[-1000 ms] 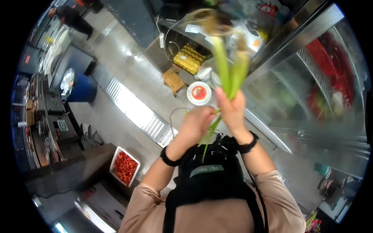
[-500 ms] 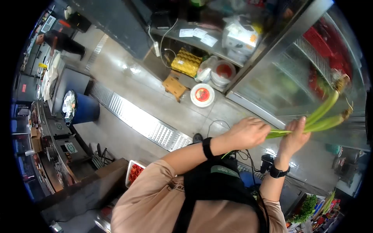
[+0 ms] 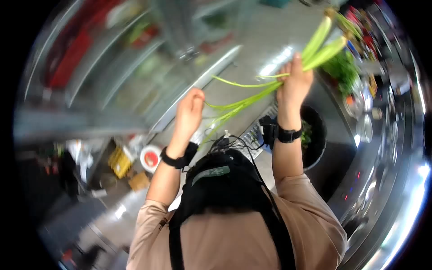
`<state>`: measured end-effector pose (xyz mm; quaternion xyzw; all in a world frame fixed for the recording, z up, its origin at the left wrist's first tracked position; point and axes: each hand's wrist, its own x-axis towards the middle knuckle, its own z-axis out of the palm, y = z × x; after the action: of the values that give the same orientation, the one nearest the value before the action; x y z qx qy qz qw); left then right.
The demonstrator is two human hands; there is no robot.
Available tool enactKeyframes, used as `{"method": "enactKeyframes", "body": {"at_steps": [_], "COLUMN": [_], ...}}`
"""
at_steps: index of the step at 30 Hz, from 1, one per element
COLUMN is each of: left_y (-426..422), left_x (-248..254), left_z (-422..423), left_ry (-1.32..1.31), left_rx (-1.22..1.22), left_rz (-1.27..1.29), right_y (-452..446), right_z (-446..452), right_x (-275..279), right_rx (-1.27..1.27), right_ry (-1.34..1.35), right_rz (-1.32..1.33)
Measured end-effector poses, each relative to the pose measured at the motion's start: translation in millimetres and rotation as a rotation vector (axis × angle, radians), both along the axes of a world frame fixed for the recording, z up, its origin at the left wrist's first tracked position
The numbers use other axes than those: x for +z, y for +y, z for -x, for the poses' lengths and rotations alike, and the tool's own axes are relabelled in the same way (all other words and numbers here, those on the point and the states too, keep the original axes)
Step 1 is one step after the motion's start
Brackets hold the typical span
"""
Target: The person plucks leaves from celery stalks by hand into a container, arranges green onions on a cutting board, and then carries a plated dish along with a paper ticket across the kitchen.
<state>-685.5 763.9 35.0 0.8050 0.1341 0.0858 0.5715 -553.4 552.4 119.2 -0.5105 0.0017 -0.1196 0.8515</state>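
Observation:
A bunch of long green stalks (image 3: 245,102) with pale, thick root ends stretches across the upper middle. My right hand (image 3: 293,83) is wrapped round it just below the thick part, with the roots pointing up and right and the thin leaf ends trailing down and left. Near the tip of one thin leaf is my left hand (image 3: 190,111), its fingers closed together; whether it pinches a leaf tip is too small to tell. Both wrists wear black bands.
A glass-doored fridge (image 3: 148,67) with shelves fills the upper left. At the right are a steel counter (image 3: 330,105), leafy greens (image 3: 343,67) and a black bin (image 3: 320,139). A white round tub (image 3: 150,158) and yellow egg trays (image 3: 119,162) lie lower left.
The view has swung round to the right, bringing the counter and bin into sight. The stalks stay in my right hand; my left hand has moved away from it toward the leaf tips.

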Motion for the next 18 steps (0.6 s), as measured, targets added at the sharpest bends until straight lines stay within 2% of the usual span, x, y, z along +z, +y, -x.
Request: {"method": "enactKeyframes", "body": {"at_steps": [3,7,9,10,11,12,14,15,17,18], "left_y": [-102.1,-117.5,-156.7,-177.4,-198.6,-220.2,-278.7,-311.7,-375.5,-400.2], "left_x": [27.6,30.3,40.7,42.1,38.6,33.3,33.4,44.5,50.4,40.4], "left_z": [-131.8,-295.0,-366.8,-401.5,-436.5,-471.7,-530.3,-550.1,-602.9,-619.8], "left_ry": [-0.161,-0.244,-0.244,-0.269,-0.169,-0.068,-0.392,-0.482,-0.304,-0.250], "left_rx": [-0.136,-0.221,-0.291,-0.338,-0.429,-0.523,-0.715,-0.800,-1.134,-1.363], "left_rz": [-0.055,-0.053,-0.032,-0.014,0.045,0.097,-0.128,-0.147,-0.181,0.229], "right_y": [-128.8,-183.0,-223.6,-237.9,-249.2,-258.9,-265.5,-266.9,-273.3,-277.2], "right_z": [-93.4,-161.8,-189.4,-201.7,-214.0,-228.9,-261.7,-281.5,-317.2,-336.0], "right_x": [16.5,14.1,17.1,16.0,20.3,15.9,20.1,24.1,49.9,65.0], "right_rx": [-0.149,-0.300,-0.248,-0.204,-0.170,-0.095,-0.040,-0.003,-0.036,-0.020], "right_ry": [0.033,0.145,0.226,0.230,0.226,0.163,0.091,0.071,0.045,0.024], "right_rz": [0.072,0.334,0.461,0.400,0.432,0.352,0.245,0.178,0.213,0.254]}}
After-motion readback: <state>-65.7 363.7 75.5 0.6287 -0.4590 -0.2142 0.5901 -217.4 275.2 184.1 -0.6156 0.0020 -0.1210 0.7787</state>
